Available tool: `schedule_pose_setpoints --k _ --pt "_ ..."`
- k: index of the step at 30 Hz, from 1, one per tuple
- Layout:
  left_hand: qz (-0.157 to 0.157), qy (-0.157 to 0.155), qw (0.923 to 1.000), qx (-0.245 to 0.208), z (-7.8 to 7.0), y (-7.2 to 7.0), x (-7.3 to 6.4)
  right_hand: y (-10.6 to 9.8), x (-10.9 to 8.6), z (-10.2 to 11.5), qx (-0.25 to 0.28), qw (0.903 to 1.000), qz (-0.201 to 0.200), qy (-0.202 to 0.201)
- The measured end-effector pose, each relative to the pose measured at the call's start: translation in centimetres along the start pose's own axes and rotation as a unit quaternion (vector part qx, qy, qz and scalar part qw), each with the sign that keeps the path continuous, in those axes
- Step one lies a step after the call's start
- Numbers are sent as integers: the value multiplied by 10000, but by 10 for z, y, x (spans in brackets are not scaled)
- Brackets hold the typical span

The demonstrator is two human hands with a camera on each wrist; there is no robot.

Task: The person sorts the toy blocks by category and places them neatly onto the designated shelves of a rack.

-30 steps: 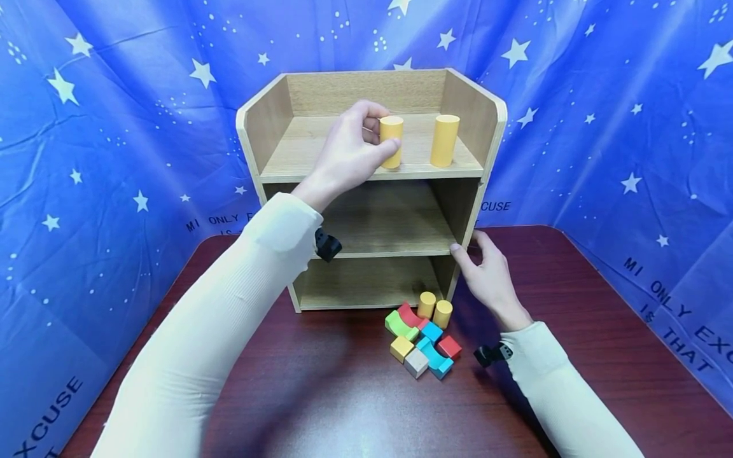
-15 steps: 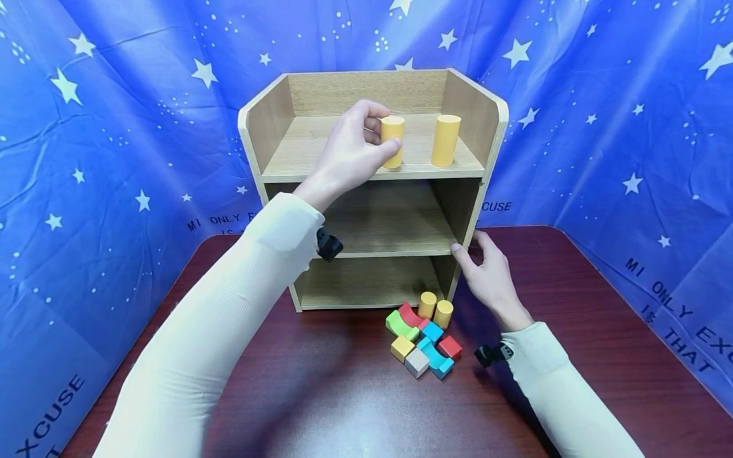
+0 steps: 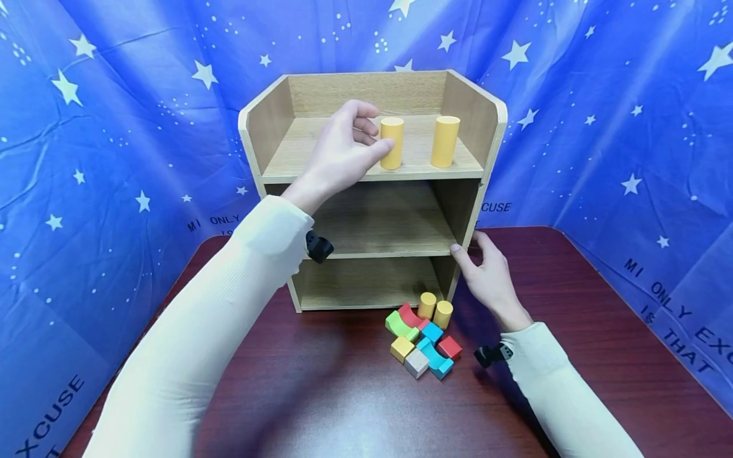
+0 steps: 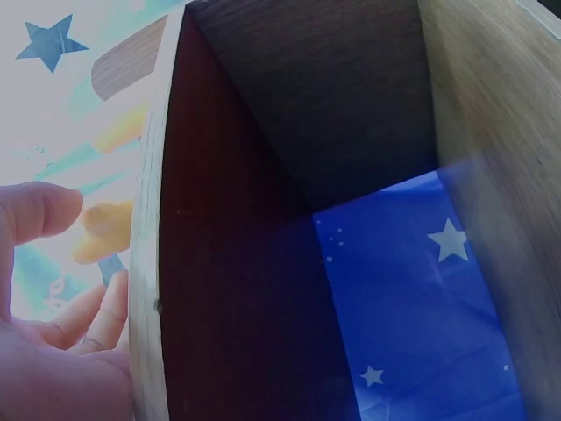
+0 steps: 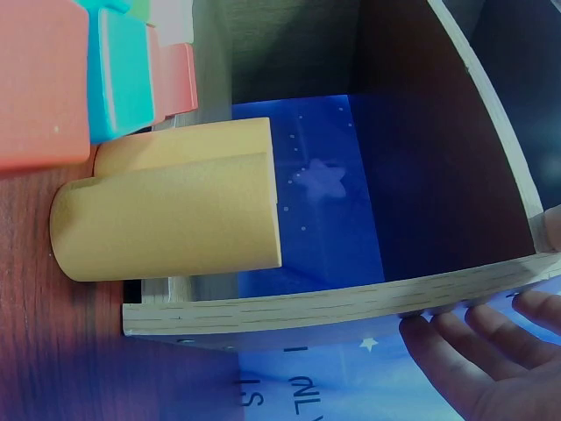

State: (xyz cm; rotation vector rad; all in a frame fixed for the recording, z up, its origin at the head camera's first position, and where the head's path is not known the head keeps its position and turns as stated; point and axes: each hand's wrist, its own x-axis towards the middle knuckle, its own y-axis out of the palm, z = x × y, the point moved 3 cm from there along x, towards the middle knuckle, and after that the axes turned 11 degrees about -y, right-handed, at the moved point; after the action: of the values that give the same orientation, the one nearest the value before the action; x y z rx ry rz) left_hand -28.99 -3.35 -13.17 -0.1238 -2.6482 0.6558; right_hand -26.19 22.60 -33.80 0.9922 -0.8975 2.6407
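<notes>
My left hand is beside an upright yellow cylinder block on the top board of a small wooden shelf. Its fingers are spread away from the block, and the thumb overlaps the block's edge in the head view. In the left wrist view, a gap shows between the thumb and the blurred yellow block. A second yellow cylinder block stands to the right on the same board. My right hand holds the shelf's right side panel, thumb at the front edge, fingers along the outer face.
By the shelf's lower right corner lie two short yellow cylinders, arch blocks in red, green and blue, and several small cubes. All stand on the dark red table. A blue star-patterned curtain surrounds it.
My left hand has let go of the yellow cylinder block and drawn slightly left, its fingers parting. The block stays standing where it was. My right hand has not moved.
</notes>
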Motion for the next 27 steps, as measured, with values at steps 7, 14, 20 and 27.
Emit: schedule_pose_setpoints --k 7,14,20,27 --pt "-184 286 9992 199 6 -9 -10 0 0 -1 37 10000 3 0" --pt "-316 643 9974 -14 13 -14 -18 -1 -1 -2 9 10000 18 35" --pt "-459 1019 9934 -264 14 -16 -27 -1 -1 -1 58 10000 3 27" --pt "-600 1204 9900 -434 14 -17 -39 -1 0 1 -2 10000 11 16"
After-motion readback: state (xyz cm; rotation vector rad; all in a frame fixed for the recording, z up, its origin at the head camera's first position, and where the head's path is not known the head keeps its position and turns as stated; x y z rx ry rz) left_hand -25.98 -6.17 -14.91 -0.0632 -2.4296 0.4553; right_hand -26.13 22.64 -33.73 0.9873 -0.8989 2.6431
